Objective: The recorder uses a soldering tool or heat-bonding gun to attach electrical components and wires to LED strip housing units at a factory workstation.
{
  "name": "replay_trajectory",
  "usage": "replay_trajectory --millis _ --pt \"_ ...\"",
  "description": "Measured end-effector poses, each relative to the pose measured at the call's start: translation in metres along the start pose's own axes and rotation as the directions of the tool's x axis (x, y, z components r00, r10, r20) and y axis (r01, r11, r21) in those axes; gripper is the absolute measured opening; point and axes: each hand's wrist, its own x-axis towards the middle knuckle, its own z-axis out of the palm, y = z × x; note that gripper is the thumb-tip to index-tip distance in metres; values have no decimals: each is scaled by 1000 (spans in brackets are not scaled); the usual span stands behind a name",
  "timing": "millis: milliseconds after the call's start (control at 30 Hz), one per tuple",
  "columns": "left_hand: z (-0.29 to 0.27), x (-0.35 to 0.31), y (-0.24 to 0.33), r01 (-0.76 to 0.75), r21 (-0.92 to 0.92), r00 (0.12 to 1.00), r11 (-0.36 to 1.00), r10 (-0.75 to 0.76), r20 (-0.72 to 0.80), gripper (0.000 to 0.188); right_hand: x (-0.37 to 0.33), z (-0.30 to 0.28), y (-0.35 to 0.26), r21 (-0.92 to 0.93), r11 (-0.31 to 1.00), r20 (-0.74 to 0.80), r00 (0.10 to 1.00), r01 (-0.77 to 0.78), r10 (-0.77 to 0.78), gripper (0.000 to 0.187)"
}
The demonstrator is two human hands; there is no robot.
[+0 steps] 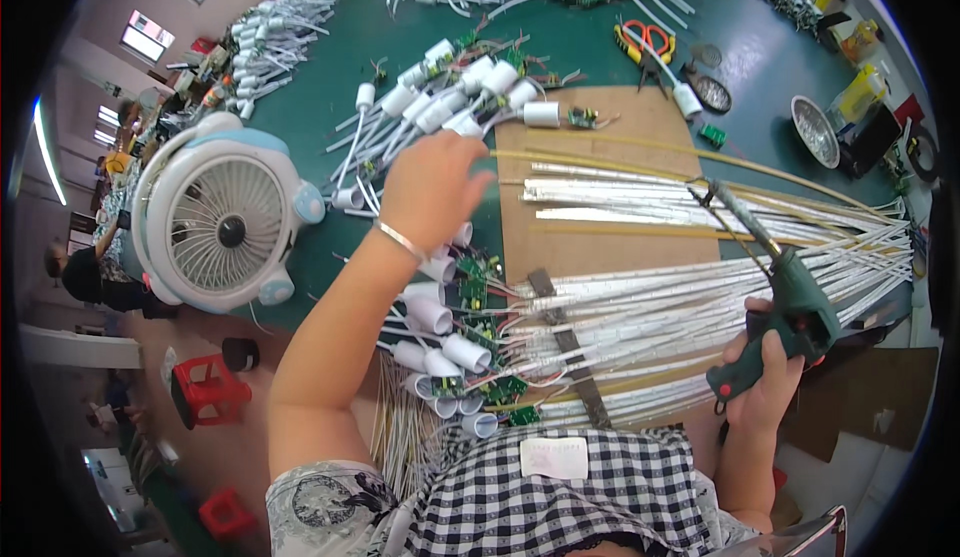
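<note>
My right hand [765,362] is wrapped round the handle of a dark green pistol-grip soldering gun [800,302], its metal tube slanting up and left above silvery strips. Under it, several long strips [640,297] fan out from the right, with green circuit boards and white cylinders [465,352] at their left ends. My left hand [435,187] reaches over a heap of white cylinders with cables [435,112], its fingers near them. Those fingers are partly hidden and blurred, so whether they grip anything does not show. A brown board [610,117] lies under the upper strips.
A white and blue fan [230,227] stands at the left. Orange-handled pliers [645,45], a metal bowl [815,132] and a small dark round dish [710,94] lie at the far right. A dark bar [565,342] crosses the nearer strips. Red stools [210,392] stand on the floor.
</note>
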Motion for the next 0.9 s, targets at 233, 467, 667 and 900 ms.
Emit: replay_trajectory --millis 233,467,667,900 --pt "38 28 -60 130 203 982 970 -154 105 39 -3 2 -4 20 1000 -48 999 -1 2 42" --pt "-50 17 -16 -88 26 983 996 91 -157 32 -3 -2 -2 18 1000 -45 999 7 -6 43" --pt "-28 -49 -41 -112 158 963 981 68 261 40 -2 2 2 -5 1000 -12 1000 4 -4 46" --pt "-21 -27 -14 -201 -28 975 979 203 91 32 1 0 3 -9 1000 -7 1000 19 -19 46"
